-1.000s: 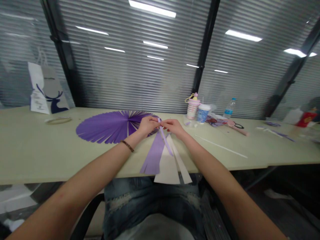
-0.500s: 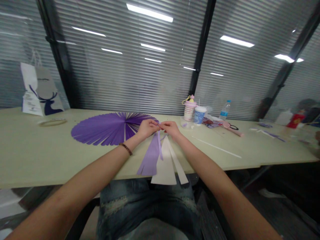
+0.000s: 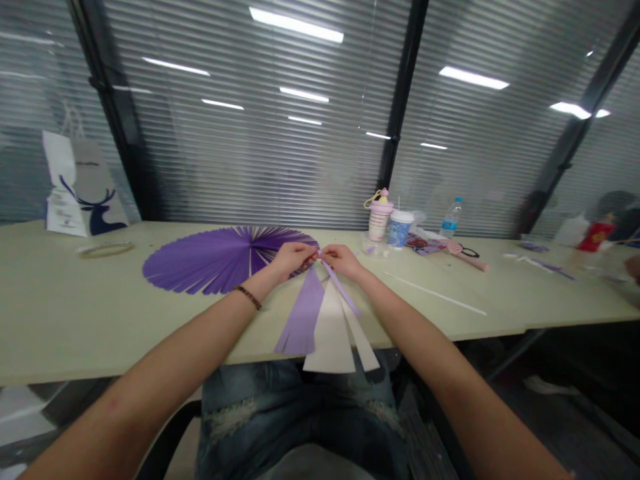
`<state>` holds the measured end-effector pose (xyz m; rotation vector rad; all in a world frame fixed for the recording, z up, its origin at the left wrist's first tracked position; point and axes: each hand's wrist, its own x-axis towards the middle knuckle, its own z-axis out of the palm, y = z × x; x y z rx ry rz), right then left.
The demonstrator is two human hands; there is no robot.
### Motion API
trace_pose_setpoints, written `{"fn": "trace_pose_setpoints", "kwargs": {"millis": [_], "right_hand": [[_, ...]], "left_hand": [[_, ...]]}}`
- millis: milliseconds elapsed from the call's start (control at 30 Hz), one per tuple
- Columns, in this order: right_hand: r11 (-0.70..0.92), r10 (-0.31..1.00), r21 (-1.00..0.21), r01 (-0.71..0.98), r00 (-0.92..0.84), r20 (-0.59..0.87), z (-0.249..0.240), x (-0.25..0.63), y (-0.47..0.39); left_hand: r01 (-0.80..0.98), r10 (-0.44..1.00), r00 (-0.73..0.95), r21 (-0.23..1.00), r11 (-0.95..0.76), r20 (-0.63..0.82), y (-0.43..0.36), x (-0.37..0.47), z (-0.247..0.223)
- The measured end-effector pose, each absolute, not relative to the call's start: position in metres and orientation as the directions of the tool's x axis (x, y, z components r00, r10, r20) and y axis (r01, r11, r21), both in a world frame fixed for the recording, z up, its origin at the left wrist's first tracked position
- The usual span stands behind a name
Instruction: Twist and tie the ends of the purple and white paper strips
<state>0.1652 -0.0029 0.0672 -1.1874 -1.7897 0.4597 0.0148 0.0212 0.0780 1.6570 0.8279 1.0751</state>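
My left hand (image 3: 296, 259) and my right hand (image 3: 342, 261) meet fingertip to fingertip above the table's front part, both pinching the top of a narrow light purple strip (image 3: 341, 288). The strip hangs down to the right from between them. Below the hands, wider light purple paper strips (image 3: 303, 317) and white paper strips (image 3: 331, 333) fan out past the table's front edge; their upper ends lie near my fingers. Just behind my left hand, a large round fan of dark purple pleated strips (image 3: 210, 260) lies flat on the table.
A paper bag with a deer print (image 3: 87, 190) and a ring-shaped roll (image 3: 105, 249) are at the left. Two cups (image 3: 399, 230), a water bottle (image 3: 451, 219) and a pink-handled item (image 3: 467, 257) stand or lie at the right. A thin white stick (image 3: 435, 293) lies nearer.
The narrow light purple strip has swung from hanging almost straight down to slanting right. My hands stay together, in nearly the same place.
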Motion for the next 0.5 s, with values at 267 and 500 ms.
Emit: {"fn": "trace_pose_setpoints", "kwargs": {"millis": [267, 500], "right_hand": [[0.545, 0.806, -0.567, 0.618, -0.201, 0.556, 0.0688, 0.1708, -0.0032], [0.523, 0.81, -0.528, 0.669, -0.198, 0.552, 0.0727, 0.1737, -0.0063]], "left_hand": [[0.037, 0.865, 0.443, 0.959, -0.282, 0.237, 0.0244, 0.0125, 0.0762], [0.078, 0.845, 0.486, 0.952, -0.295, 0.223, 0.0254, 0.0098, 0.078]]}}
